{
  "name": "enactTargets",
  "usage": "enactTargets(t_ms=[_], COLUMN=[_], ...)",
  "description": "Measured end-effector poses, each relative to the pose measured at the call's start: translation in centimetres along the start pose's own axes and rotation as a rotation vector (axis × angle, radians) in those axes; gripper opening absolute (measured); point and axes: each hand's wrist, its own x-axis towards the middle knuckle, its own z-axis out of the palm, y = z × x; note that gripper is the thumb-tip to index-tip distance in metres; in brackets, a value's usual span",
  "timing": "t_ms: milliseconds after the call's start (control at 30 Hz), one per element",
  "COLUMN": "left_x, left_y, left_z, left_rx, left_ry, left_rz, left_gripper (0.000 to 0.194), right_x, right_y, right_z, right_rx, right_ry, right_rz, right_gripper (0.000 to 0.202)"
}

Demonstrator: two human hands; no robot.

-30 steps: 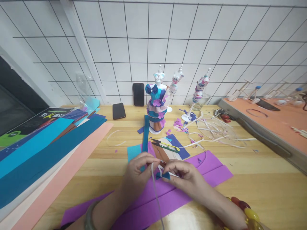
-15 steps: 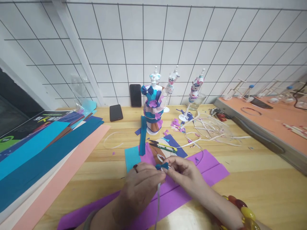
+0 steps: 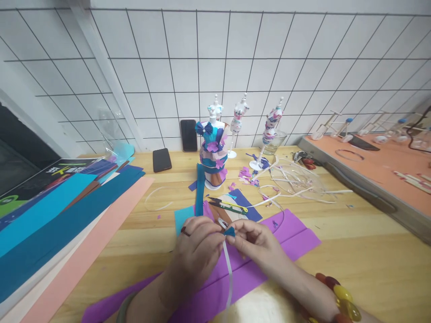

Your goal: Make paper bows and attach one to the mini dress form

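Between my hands, low over the purple paper sheet (image 3: 249, 264), is a small teal bow (image 3: 230, 232) of pleated crepe-like paper. My right hand (image 3: 257, 242) pinches its right end between thumb and fingertips. The fingers of my left hand (image 3: 197, 246) close over its left end and largely hide it. A narrow white strip (image 3: 228, 269) hangs down from the bow, and a white loop (image 3: 222, 223) of it stands just beyond the fingertips. Farther off, thread snips (image 3: 229, 205) with yellow and green handles lie on paper scraps.
A mini dress form (image 3: 214, 148) wears a paper dress with a blue bow; several more forms stand behind. Long coloured paper strips (image 3: 67, 215) cover the left side. Phones (image 3: 162, 160), tangled white tape (image 3: 299, 184) and an orange-topped box (image 3: 370, 166) lie around.
My left fingers have shifted over the bow's left end, so less of it shows. The hanging white strip has swung slightly right. The view has shifted a little.
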Motion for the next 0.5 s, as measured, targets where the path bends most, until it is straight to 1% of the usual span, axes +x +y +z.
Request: enactTargets(t_ms=[167, 367, 500], left_x=[-0.07, -0.28, -0.3], left_y=[0.04, -0.03, -0.04], left_z=[-0.1, -0.22, -0.24], left_rx=[0.02, 0.014, 0.028], left_ry=[-0.014, -0.04, -0.035], left_rz=[0.05, 0.022, 0.014], left_gripper=[0.022, 0.021, 0.023], right_x=[-0.07, -0.06, -0.08], right_y=[-0.19, -0.02, 0.07], right_z=[0.28, 0.26, 0.16], right_rx=[-0.003, 0.005, 0.014], right_ry=[-0.019, -0.037, -0.051], right_rz=[0.033, 0.032, 0.02], right_gripper=[0.032, 0.028, 0.027])
